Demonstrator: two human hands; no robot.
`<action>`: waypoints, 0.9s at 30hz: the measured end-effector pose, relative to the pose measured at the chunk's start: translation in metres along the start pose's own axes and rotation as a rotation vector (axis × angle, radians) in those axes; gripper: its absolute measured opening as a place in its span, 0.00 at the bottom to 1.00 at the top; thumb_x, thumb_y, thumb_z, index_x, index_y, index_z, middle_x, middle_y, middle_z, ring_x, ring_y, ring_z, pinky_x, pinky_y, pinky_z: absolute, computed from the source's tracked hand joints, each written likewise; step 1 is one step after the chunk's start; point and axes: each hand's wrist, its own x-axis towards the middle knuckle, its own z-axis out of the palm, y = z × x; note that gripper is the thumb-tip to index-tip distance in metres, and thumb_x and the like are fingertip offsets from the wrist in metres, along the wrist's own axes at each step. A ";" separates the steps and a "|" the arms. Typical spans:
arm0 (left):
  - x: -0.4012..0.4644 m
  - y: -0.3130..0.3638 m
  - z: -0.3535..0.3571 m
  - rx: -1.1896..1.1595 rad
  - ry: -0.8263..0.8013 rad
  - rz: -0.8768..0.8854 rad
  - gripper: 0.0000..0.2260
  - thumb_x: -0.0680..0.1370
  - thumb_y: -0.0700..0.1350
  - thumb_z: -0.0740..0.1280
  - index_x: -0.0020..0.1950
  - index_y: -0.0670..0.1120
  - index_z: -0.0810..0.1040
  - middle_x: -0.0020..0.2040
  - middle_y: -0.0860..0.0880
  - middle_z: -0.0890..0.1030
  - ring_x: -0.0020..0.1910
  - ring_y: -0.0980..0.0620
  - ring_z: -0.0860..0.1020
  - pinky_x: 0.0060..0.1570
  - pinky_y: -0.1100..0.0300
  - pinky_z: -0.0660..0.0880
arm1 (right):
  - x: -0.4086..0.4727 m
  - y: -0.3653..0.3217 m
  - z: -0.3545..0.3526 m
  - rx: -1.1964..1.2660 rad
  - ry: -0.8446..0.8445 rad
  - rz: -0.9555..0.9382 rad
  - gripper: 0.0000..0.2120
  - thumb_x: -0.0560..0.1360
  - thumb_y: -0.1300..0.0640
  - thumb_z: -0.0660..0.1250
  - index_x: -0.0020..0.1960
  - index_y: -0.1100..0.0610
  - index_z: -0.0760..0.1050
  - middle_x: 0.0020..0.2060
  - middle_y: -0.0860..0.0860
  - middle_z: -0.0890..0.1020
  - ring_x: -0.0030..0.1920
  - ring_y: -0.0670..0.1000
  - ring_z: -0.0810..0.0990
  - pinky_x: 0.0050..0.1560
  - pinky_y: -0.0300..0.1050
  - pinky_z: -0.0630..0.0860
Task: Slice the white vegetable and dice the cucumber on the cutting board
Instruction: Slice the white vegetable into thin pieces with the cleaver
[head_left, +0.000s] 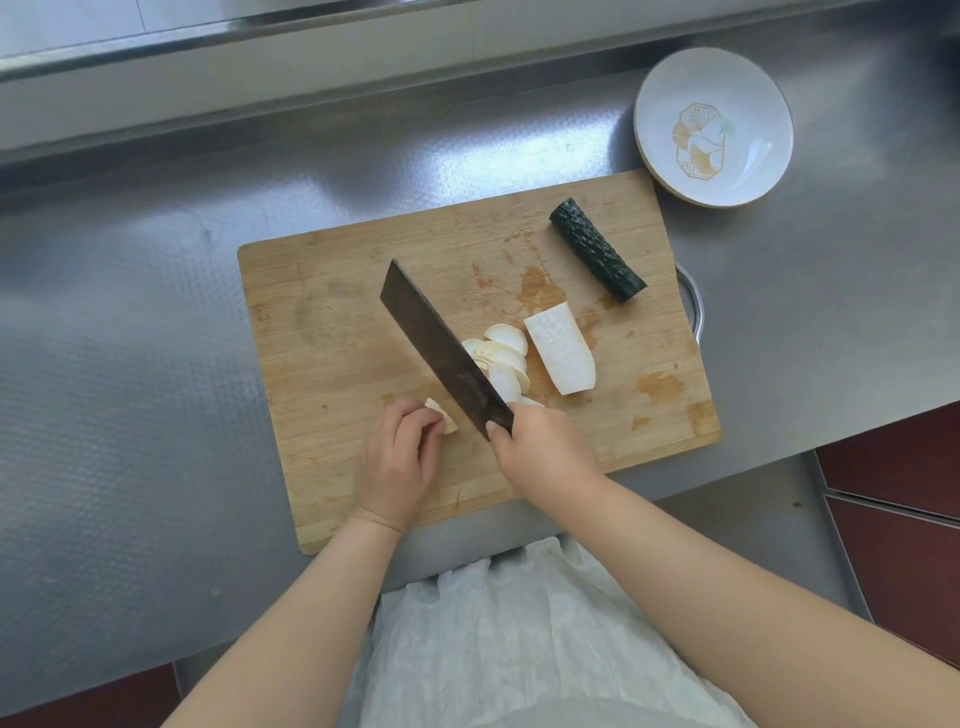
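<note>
White vegetable (560, 349) on cutting board (332, 332), steel counter (130, 312)

Both forearms are bare and sleeveless, above a crinkled white garment (519, 639) at the waist.

A brushed steel counter (156, 364) with a fine dimpled texture filled most of the room's work area. At twelve o'clock it rose into a low steel backsplash ledge (260, 31) catching soft daylight. A pale shallow dish (769, 93) with a gold motif sat at two o'clock. Dark red floor tiles (898, 509) showed at four o'clock, beyond the counter's edge.
</note>
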 end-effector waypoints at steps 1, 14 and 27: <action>0.000 0.001 0.000 0.000 0.005 0.004 0.03 0.78 0.40 0.64 0.50 0.43 0.73 0.47 0.42 0.78 0.45 0.47 0.75 0.41 0.54 0.75 | -0.006 0.001 -0.002 -0.042 0.020 -0.016 0.10 0.79 0.50 0.57 0.41 0.52 0.69 0.32 0.49 0.74 0.36 0.53 0.75 0.31 0.43 0.67; -0.003 -0.003 0.003 0.040 0.005 0.023 0.04 0.78 0.40 0.60 0.52 0.43 0.71 0.48 0.39 0.78 0.46 0.45 0.74 0.44 0.57 0.70 | -0.050 -0.008 0.011 -0.250 0.028 -0.054 0.10 0.81 0.56 0.54 0.56 0.53 0.72 0.40 0.52 0.80 0.37 0.56 0.77 0.32 0.44 0.64; 0.000 -0.002 0.001 0.006 -0.017 0.009 0.05 0.77 0.39 0.61 0.52 0.44 0.71 0.48 0.38 0.79 0.47 0.44 0.75 0.44 0.53 0.73 | -0.042 -0.017 0.013 -0.201 0.012 0.009 0.07 0.80 0.56 0.56 0.49 0.56 0.71 0.38 0.54 0.79 0.34 0.56 0.71 0.28 0.43 0.61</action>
